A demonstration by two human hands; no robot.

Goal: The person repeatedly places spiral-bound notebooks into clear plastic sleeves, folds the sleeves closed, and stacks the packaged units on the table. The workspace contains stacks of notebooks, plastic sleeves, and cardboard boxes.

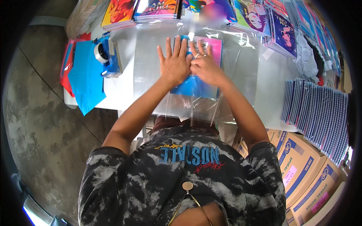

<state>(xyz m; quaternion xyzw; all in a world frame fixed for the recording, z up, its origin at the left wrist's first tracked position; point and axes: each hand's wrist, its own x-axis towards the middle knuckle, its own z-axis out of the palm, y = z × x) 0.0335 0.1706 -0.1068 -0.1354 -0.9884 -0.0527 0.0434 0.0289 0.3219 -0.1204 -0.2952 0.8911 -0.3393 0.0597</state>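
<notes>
A blue and pink notebook lies on the table in front of me, with clear plastic film over and around it. My left hand rests flat on the film above the notebook's left part, fingers spread. Beside it, touching near the thumb, my right hand presses on the film above the notebook's middle, rings on its fingers. Its upper fingers are stretched out and apart, while the part nearest my left hand looks bent. Neither hand grips anything that I can see. Much of the notebook's cover is hidden under my hands.
Colourful spiral notebooks line the table's far edge in stacks. At left lie blue sheets and a tape dispenser. Right, a long row of spiral-bound notebooks stands above cardboard boxes. Crumpled plastic lies at far right.
</notes>
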